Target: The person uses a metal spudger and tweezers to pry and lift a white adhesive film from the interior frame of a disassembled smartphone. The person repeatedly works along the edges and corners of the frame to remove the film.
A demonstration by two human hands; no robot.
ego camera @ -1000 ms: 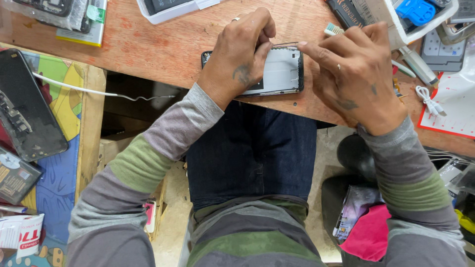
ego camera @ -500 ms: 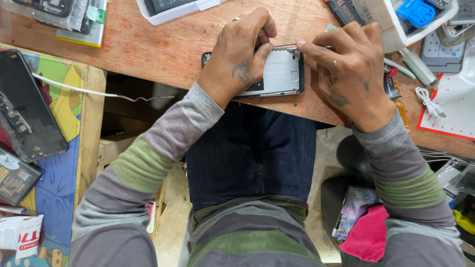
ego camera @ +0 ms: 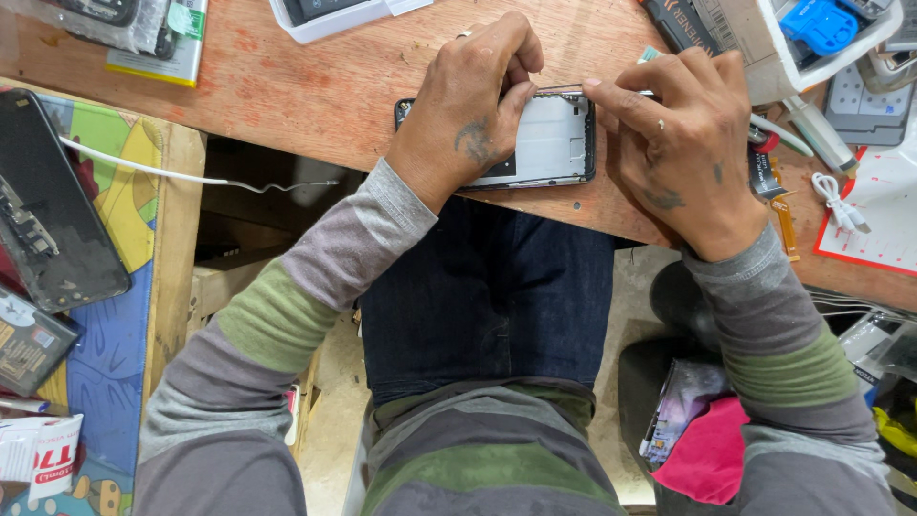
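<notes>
lying flat with its long axis running 9 to 3 o'clock, the opened phone [ego camera: 544,143] sits near the surface [ego camera: 315,96] edge. left hand [ego camera: 473,105] clamps its left half; right hand [ego camera: 683,143] pinches the top right corner at 3 o'clock, clutter crowding further right.

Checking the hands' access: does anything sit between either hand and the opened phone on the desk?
Nothing visible does. The left hand rests directly on the phone, and the right hand touches its upper right edge. Tools and the white tray lie off to the right.
</notes>
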